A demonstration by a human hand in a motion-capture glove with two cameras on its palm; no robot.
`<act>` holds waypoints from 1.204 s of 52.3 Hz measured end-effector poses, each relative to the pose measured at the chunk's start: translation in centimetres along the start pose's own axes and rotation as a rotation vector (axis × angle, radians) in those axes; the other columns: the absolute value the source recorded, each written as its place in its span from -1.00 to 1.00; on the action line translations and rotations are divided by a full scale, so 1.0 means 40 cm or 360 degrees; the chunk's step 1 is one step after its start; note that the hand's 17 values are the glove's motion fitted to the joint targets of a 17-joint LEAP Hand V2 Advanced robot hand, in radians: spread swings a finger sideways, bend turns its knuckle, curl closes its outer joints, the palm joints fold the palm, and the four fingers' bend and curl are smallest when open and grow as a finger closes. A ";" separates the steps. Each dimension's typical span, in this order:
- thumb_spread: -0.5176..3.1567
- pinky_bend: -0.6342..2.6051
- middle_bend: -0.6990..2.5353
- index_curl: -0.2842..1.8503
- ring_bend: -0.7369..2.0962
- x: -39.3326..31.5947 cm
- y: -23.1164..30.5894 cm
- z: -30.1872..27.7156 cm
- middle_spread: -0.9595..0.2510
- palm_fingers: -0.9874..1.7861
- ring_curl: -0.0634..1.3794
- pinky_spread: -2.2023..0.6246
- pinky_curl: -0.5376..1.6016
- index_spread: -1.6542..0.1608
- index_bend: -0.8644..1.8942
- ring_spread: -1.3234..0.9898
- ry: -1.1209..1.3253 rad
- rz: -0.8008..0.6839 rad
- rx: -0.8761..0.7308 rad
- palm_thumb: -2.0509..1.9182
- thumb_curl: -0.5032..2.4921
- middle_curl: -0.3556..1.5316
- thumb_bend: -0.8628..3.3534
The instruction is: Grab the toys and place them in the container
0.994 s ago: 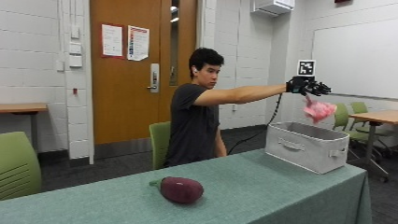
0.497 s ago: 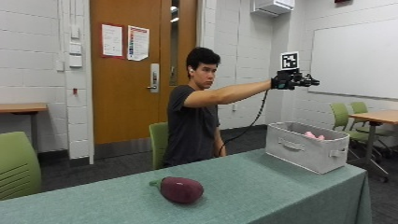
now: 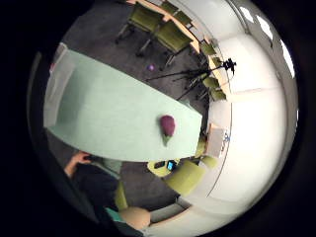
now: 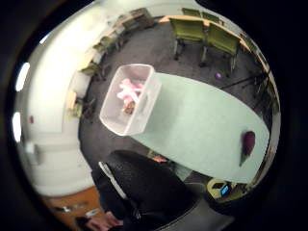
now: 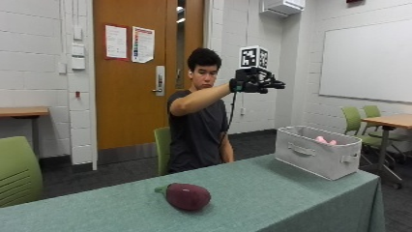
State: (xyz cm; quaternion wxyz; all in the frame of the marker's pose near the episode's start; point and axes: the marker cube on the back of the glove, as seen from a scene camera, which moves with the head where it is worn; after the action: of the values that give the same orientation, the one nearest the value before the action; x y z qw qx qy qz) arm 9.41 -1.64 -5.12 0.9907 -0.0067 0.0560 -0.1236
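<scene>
A purple eggplant toy with a green stem lies on the green table, toward its near left part; it also shows in both palm views as the eggplant toy and eggplant toy. A grey fabric container stands at the table's right end, with a pink toy peeking over its rim; the pink toy lies inside the container. My gloved right hand is raised high above the table, between the eggplant and the container, fingers spread and holding nothing.
Green chairs stand at the left, behind the person and at the right by another table. A camera tripod stands on the floor beyond the table. A door is behind.
The pink toy left my hand and dropped into the container. My raised hand has since swung left, away from above the container, toward the table's middle.
</scene>
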 end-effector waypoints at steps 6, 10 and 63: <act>-0.25 -0.25 -0.45 -0.49 -0.36 0.161 0.056 0.028 0.53 -0.39 -0.61 0.50 -0.24 0.54 -0.28 -0.03 0.0085 0.0242 0.0024 -0.08 -0.56 -0.19 -0.66; -0.26 -0.27 -0.45 -0.49 -0.37 0.247 0.099 0.049 0.52 -0.38 -0.61 0.49 -0.24 0.54 -0.27 -0.04 0.0096 0.0310 -0.0003 -0.07 -0.57 -0.19 -0.66; -0.17 -0.17 -0.50 -0.40 -0.40 0.791 0.261 0.829 0.39 -0.37 -0.76 0.55 -0.15 0.40 -0.18 -0.03 -0.0217 0.0755 -0.0342 0.00 -0.57 -0.25 -0.62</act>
State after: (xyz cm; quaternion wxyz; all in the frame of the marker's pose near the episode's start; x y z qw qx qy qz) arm 46.16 0.68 24.11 0.9871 -0.1067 0.0019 0.1195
